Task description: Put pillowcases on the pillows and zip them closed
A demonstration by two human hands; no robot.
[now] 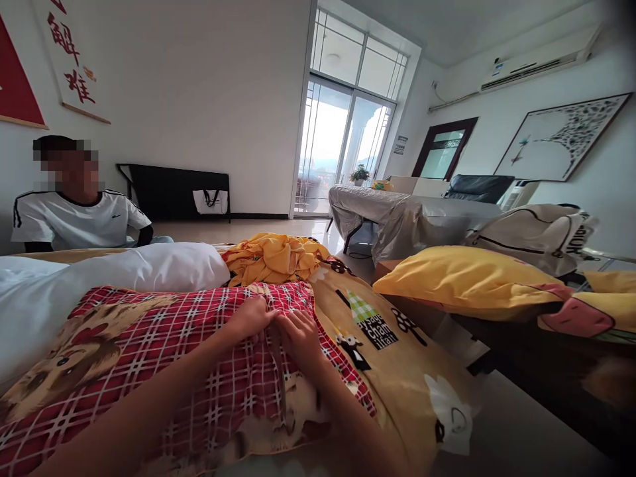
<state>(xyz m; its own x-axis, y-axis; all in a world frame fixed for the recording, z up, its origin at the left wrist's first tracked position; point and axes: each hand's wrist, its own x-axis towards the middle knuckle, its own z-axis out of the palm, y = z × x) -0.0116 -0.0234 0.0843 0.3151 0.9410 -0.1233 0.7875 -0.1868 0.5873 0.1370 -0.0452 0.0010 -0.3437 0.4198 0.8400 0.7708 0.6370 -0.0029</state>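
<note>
A red plaid cloth with a dog print (149,358) lies flat over a yellow cartoon-print sheet (397,371) on the bed in front of me. My left hand (251,318) and my right hand (301,334) rest side by side on the plaid cloth near its far right part, fingertips pinching a fold of the fabric between them. Both forearms stretch forward over the cloth. A crumpled yellow cloth (273,258) lies just beyond my hands.
A white pillow (124,271) lies at the left. A person in a white shirt (74,218) sits behind the bed at far left. A yellow pillow (457,278) and a beige bag (531,235) sit at the right; a covered table (397,218) stands by the glass door.
</note>
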